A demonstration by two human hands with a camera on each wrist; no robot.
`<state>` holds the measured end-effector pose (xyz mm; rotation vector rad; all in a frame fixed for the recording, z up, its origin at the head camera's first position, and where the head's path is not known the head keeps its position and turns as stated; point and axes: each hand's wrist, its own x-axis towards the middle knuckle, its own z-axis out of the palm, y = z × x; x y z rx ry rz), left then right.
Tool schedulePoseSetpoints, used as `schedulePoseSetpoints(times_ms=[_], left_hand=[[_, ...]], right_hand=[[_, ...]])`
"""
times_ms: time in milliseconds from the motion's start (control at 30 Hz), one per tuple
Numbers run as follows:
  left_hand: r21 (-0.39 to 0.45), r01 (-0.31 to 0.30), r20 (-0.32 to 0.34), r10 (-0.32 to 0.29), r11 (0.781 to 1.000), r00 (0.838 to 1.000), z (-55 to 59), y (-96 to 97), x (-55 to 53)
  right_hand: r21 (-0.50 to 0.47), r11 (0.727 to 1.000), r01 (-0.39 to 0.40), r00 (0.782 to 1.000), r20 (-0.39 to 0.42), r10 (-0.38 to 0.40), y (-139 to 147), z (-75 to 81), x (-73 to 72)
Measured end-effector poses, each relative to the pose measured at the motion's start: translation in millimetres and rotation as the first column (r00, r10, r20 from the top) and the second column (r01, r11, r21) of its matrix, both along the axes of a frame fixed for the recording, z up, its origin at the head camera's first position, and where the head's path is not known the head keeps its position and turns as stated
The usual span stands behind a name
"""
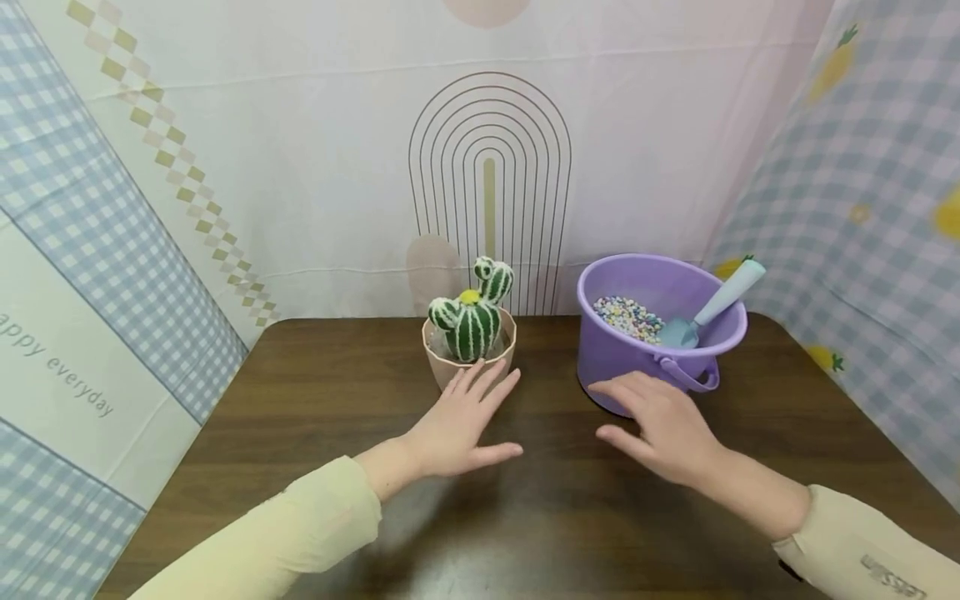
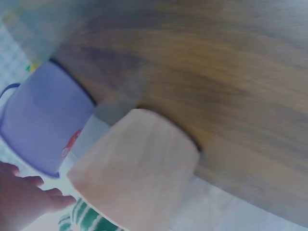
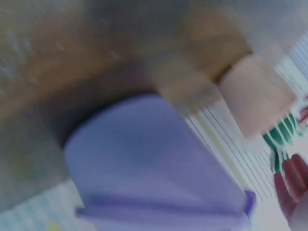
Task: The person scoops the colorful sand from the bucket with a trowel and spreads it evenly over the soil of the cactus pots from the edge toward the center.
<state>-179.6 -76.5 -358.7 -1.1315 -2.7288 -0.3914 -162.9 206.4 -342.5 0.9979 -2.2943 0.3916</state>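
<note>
A toy cactus (image 1: 474,329), green with white fuzzy ribs and a yellow top, stands in a pale pink pot (image 1: 442,367). In front of that pot my left hand (image 1: 461,425) spreads its fingers and holds nothing; whether the fingertips touch the pot I cannot tell. My right hand (image 1: 663,429) hovers before a purple bucket (image 1: 607,367), fingers extended, nothing in its grasp. Inside the bucket lie small multicoloured pebbles (image 1: 628,318) and a light blue scoop (image 1: 727,293), its handle leaning out over the right rim. Both wrist views show the pot and bucket from the side.
Everything stands on a dark brown wooden table (image 1: 300,417). A printed pale cloth (image 1: 315,183) hangs behind its far edge, with checked cloths on both sides. The bucket's handle (image 1: 693,379) hangs down at its front right.
</note>
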Motion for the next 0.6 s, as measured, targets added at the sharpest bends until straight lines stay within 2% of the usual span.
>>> schedulePoseSetpoints(times_ms=[100, 167, 267, 400, 600], left_hand=[[0.132, 0.005, 0.027, -0.008, 0.991, 1.000, 11.4, 11.9, -4.5], [0.218, -0.013, 0.069, -0.002, 0.976, 0.998, 19.1, 22.9, -7.6], [0.325, -0.075, 0.171, 0.020, 0.943, 0.985, 29.3, 41.6, -13.1], [0.416, -0.173, 0.305, 0.042, 0.893, 0.951, 36.6, 65.3, -23.7], [0.485, -0.294, 0.419, 0.076, 0.824, 0.905, 38.3, 93.6, -44.3]], right_hand=[[-0.104, 0.994, -0.024, 0.997, -0.071, 0.016, 3.4, 21.1, -4.0], [-0.148, 0.989, 0.027, 0.998, -0.055, -0.036, 8.3, 35.3, -9.1], [-0.165, 0.973, 0.161, 0.987, 0.036, -0.157, 19.5, 53.9, -22.8], [-0.133, 0.932, 0.337, 0.936, 0.157, -0.315, 39.1, 69.9, -46.7], [-0.074, 0.845, 0.530, 0.826, 0.272, -0.494, 71.0, 75.1, -76.3]])
